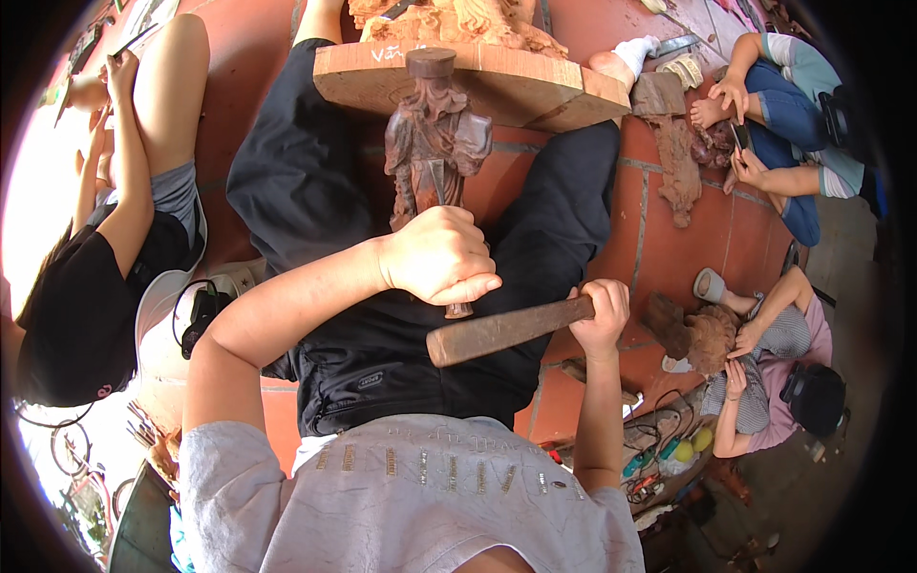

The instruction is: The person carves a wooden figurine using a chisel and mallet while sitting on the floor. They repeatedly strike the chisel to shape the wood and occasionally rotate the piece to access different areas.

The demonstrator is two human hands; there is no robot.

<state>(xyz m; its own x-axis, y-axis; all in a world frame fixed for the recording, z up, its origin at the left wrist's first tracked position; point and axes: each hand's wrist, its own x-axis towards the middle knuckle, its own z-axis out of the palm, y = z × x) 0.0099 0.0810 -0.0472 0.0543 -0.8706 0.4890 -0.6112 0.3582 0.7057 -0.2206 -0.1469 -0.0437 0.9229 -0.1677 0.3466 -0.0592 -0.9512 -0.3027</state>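
Observation:
My left hand (444, 256) is closed in a fist around a chisel (459, 310). The butt of its handle shows below the fist, and a pale blade-like tip shows above, against a dark carved wooden figure (441, 134). The figure lies between my knees, its lower part hidden by my hand. In my right hand (600, 310) is a wooden club-shaped mallet (506, 329), gripped by its narrow end. Its thick end points left, a little below the left fist, apart from the chisel as far as I can see.
Past my knees stands a thick wooden slab (468, 86) bearing a lighter carving (458, 21). A person sits at left (105, 229). Two people work at right, beside a wooden carving (676, 162) and a carved lump (712, 339). Cables and tools (659, 444) lie at lower right on red tiles.

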